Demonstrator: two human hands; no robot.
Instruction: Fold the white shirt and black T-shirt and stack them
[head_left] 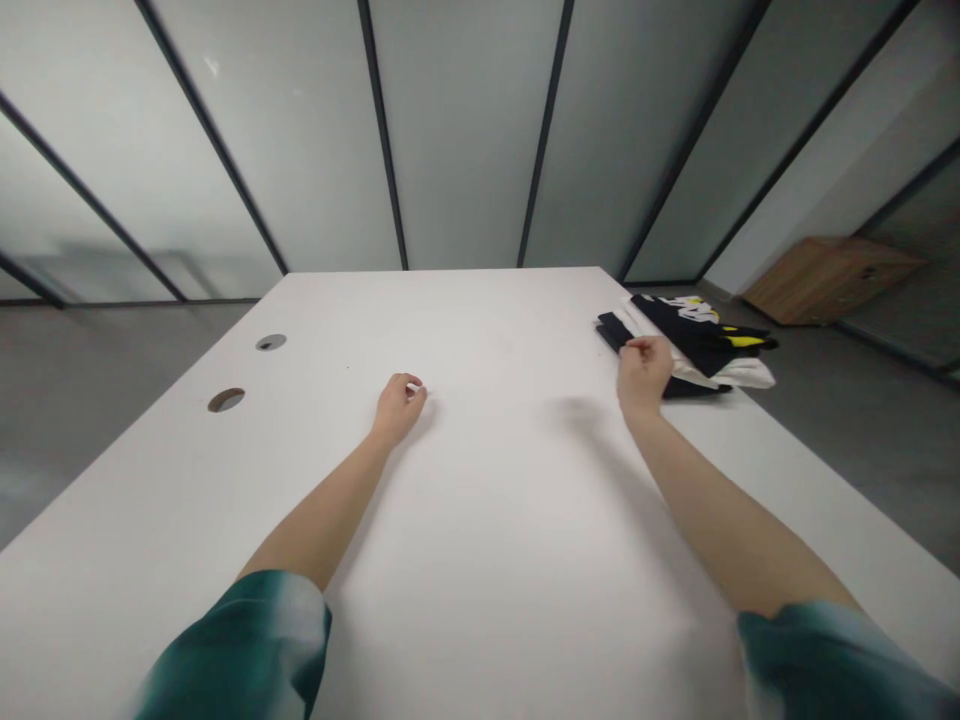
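Observation:
My left hand [400, 404] is low over the white table [480, 520], its fingers curled in toward the thumb. Nothing shows between those fingers, and its shadow falls close beside it. At the right edge of the table lies a pile of folded clothes [679, 335], black and white with yellow and white prints. In front of the pile's left side, my right hand [645, 375] has its fingers pinched together. Its shadow falls some way to the left, so the hand is raised off the tabletop. The fingertips overlap the black and white cloth; whether they grip it I cannot tell.
Two round holes pierce the table at the left, a nearer one [226, 400] and a farther one [271, 342]. Frosted glass panels [465, 130] with dark frames stand behind the far edge. A wooden cabinet [832, 278] is on the grey floor at the right.

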